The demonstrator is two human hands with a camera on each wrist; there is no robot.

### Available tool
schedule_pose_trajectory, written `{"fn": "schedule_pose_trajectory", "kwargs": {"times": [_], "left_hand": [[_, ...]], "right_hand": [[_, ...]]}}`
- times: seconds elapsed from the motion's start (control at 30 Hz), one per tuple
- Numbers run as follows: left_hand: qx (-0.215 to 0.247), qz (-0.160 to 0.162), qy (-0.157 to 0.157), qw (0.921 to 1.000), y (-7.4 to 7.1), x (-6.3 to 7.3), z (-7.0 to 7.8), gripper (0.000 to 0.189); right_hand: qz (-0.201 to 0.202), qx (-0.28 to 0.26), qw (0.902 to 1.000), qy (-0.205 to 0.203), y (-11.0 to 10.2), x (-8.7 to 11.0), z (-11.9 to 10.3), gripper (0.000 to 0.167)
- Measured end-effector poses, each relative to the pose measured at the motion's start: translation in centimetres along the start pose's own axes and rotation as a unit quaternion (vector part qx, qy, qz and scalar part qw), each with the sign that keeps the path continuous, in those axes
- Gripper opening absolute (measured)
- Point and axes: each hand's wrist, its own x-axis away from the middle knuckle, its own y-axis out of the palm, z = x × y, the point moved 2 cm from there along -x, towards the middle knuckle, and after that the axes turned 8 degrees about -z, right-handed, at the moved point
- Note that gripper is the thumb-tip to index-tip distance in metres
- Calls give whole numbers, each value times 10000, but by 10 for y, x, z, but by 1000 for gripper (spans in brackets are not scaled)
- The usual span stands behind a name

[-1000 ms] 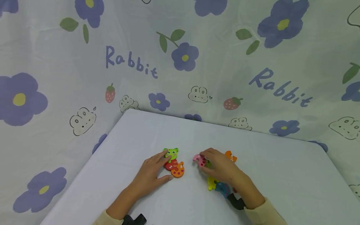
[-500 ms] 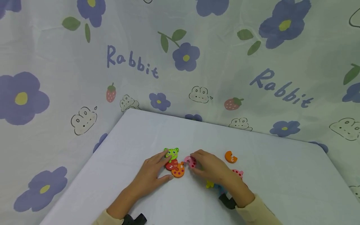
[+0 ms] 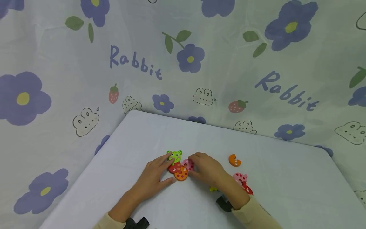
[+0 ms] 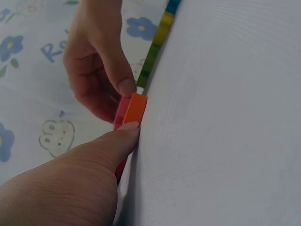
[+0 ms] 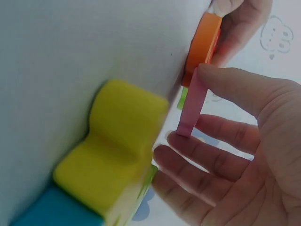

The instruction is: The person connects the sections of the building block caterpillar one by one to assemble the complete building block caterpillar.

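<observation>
Flat, animal-shaped number puzzle pieces lie on the white table. My left hand rests on a joined group, its fingers over the green face piece and its thumb against the orange piece marked 3. Between these sits the red piece marked 2. My right hand pinches a pink dotted piece between thumb and fingers. In the right wrist view, this pink piece stands against the orange piece. Whether the two interlock I cannot tell.
An orange piece marked 10 lies apart to the right. Nearer are another pink piece and a red piece marked 8. A yellow piece shows under my right forearm, which partly hides the row there. A patterned cloth hangs behind.
My right hand has carried the pink piece left, from beside the right-hand row up to the orange piece marked 3. The left hand has stayed in place.
</observation>
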Motion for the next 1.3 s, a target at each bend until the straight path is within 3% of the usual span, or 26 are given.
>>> {"fn": "schedule_pose_trajectory", "kwargs": {"times": [0.43,0.9,1.3], "left_hand": [[-84,-24,59,9999,2,-1,-2,75],[-55,-105,-55,9999,2,-1,-3,77],[-42,-157,-75,9998,3,-2,-3,77]], "right_hand": [[-117,119,9998,100,2,4,5,57],[-175,-198,9983,512,-11,25,36,58],[-32,-159,9981,598,-6,34,52,50]]}}
